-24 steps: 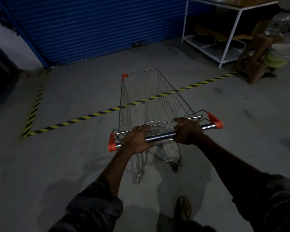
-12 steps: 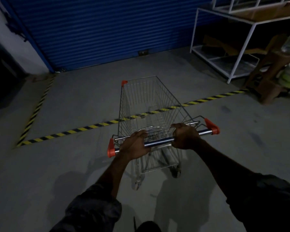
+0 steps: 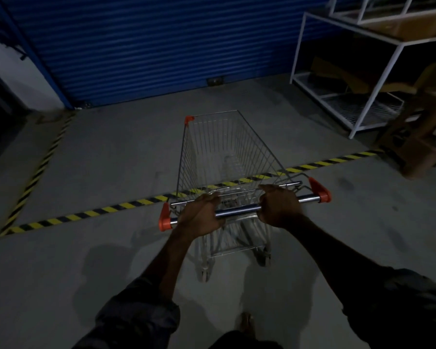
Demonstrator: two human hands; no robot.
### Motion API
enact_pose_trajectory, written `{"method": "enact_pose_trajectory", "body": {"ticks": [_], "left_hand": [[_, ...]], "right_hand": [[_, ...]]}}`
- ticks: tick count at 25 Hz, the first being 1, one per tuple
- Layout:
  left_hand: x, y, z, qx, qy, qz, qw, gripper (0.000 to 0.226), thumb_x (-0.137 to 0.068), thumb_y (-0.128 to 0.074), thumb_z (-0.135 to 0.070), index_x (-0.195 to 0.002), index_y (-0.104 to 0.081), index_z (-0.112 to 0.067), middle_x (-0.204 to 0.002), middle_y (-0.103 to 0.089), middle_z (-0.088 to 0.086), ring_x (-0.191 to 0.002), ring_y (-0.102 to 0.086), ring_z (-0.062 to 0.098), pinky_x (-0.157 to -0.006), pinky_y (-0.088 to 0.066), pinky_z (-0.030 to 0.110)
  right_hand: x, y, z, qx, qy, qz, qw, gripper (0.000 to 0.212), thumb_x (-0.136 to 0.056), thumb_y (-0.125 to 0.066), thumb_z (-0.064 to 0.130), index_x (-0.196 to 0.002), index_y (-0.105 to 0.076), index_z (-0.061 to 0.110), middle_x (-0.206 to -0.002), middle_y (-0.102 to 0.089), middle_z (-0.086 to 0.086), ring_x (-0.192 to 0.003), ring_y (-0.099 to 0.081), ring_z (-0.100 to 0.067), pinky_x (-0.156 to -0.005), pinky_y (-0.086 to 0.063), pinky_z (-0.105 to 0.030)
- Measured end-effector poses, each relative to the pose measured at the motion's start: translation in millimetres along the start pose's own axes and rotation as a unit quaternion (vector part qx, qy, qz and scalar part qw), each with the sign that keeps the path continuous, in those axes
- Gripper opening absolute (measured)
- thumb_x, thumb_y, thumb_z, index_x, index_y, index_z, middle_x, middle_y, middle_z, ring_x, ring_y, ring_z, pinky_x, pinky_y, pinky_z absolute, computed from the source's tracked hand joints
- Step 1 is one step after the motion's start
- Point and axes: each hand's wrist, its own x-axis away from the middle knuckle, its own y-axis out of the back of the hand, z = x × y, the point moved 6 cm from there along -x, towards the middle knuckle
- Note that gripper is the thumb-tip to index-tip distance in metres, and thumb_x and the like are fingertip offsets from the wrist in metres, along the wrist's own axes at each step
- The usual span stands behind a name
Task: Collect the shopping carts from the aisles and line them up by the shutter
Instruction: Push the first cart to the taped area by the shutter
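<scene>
The left hand [image 3: 202,216] grasps the bar [image 3: 237,212] just inside the left orange cap [image 3: 164,220], with its fingers curled over the top. I judge it sits near this end so that it can steer as well as push. Between the two grips the bar is bare. The right hand [image 3: 280,207] clenches the same bar, a little short of the right cap [image 3: 320,190]. With the grips apart, the person has leverage to turn the cart [image 3: 249,147].

The cart stands on the floor directly ahead of the grips, and its basket is empty. Its long axis runs from the bar away from the person. The narrow nose points at the shutter [image 3: 161,46], turned a little to the left. The striped tape [image 3: 106,210] passes under the basket just ahead of the grips, so the nose is already beyond it, but the shutter is well apart from it. Ahead and to the right of the right grip stands a white rack [image 3: 378,91], clear of the cart.
</scene>
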Motion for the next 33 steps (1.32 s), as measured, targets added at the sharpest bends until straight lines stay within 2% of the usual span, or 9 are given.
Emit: {"method": "enact_pose_trajectory", "body": {"ticks": [4,6,9,14,17,21,24,28,33], "left_hand": [[-84.3,5.7,13.7,-0.005,-0.005,0.011,1.000,0.074,-0.082,-0.064,-0.056,-0.146,-0.052,-0.022,-0.157,-0.045,-0.003,-0.139,-0.048,0.024,-0.108,-0.047,0.038],[-124.4,6.8,19.2,-0.002,-0.007,0.016,1.000,0.073,-0.083,-0.066,-0.054,-0.147,-0.051,-0.022,-0.158,-0.044,-0.003,-0.140,-0.046,0.023,-0.110,-0.045,0.036],[-179.6,7.9,29.0,0.005,-0.015,0.013,1.000,0.073,-0.083,-0.067,-0.055,-0.148,-0.050,-0.025,-0.158,-0.044,-0.005,-0.141,-0.046,0.020,-0.111,-0.044,0.034],[-277.2,13.6,48.8,0.012,-0.004,-0.010,1.000,0.071,-0.081,-0.071,-0.050,-0.146,-0.054,-0.025,-0.154,-0.049,-0.005,-0.138,-0.049,0.017,-0.109,-0.046,0.032],[-337.9,18.0,56.8,0.002,0.018,-0.010,1.000,0.072,-0.082,-0.072,-0.049,-0.146,-0.054,-0.022,-0.155,-0.048,-0.005,-0.139,-0.049,0.017,-0.109,-0.044,0.031],[-417.9,19.5,74.6,0.012,0.063,0.003,0.998,0.076,-0.082,-0.070,-0.053,-0.150,-0.049,-0.024,-0.159,-0.042,-0.010,-0.142,-0.044,0.014,-0.112,-0.041,0.030],[-470.0,18.5,92.1,0.027,0.086,0.023,0.996,0.084,-0.078,-0.066,-0.062,-0.152,-0.045,-0.028,-0.159,-0.041,-0.009,-0.141,-0.045,0.017,-0.110,-0.044,0.035],[-535.8,18.2,128.8,0.035,0.100,0.041,0.994,0.089,-0.076,-0.062,-0.067,-0.153,-0.042,-0.029,-0.159,-0.040,-0.007,-0.141,-0.045,0.020,-0.111,-0.045,0.040],[-619.4,26.8,184.0,0.033,0.087,0.036,0.995,0.083,-0.083,-0.068,-0.060,-0.154,-0.042,-0.025,-0.162,-0.037,-0.006,-0.143,-0.041,0.021,-0.114,-0.040,0.039]], "right_hand": [[-78.6,5.3,-32.8,0.020,-0.015,0.030,0.999,0.045,-0.076,-0.058,0.049,-0.104,-0.076,0.018,-0.143,-0.057,-0.002,-0.116,-0.064,-0.028,-0.088,-0.053,-0.038],[-113.8,5.4,-51.1,0.025,-0.008,0.041,0.999,0.049,-0.076,-0.056,0.051,-0.110,-0.074,0.020,-0.147,-0.055,-0.002,-0.125,-0.058,-0.028,-0.093,-0.054,-0.040],[-165.1,14.1,-77.4,-0.031,-0.021,0.034,0.999,0.052,-0.078,-0.068,0.043,-0.124,-0.069,0.019,-0.148,-0.053,-0.002,-0.130,-0.055,-0.029,-0.096,-0.053,-0.044],[-265.2,12.7,-119.4,-0.030,0.012,0.016,0.999,0.052,-0.070,-0.053,0.053,-0.112,-0.073,0.029,-0.145,-0.054,0.008,-0.135,-0.048,-0.019,-0.104,-0.045,-0.033],[-325.4,17.0,-145.0,-0.034,0.024,0.030,0.999,0.044,-0.083,-0.062,0.046,-0.122,-0.069,0.027,-0.147,-0.051,0.004,-0.138,-0.044,-0.022,-0.109,-0.038,-0.030],[-403.4,30.6,-168.8,0.032,0.074,0.035,0.996,0.051,-0.088,-0.049,0.047,-0.131,-0.065,0.024,-0.155,-0.044,0.002,-0.146,-0.031,-0.020,-0.112,-0.031,-0.027],[-460.8,28.4,-185.0,0.040,0.073,0.075,0.994,0.048,-0.091,-0.052,0.046,-0.134,-0.063,0.027,-0.160,-0.036,0.004,-0.149,-0.024,-0.017,-0.115,-0.027,-0.028],[-537.3,28.8,-197.9,0.000,0.048,0.086,0.995,0.051,-0.086,-0.055,0.044,-0.133,-0.062,0.025,-0.157,-0.038,0.003,-0.143,-0.035,-0.023,-0.111,-0.040,-0.036],[-641.0,23.5,-202.2,-0.015,0.042,0.077,0.996,0.048,-0.092,-0.061,0.033,-0.135,-0.060,0.012,-0.146,-0.053,-0.008,-0.137,-0.046,-0.027,-0.112,-0.038,-0.035]]}}
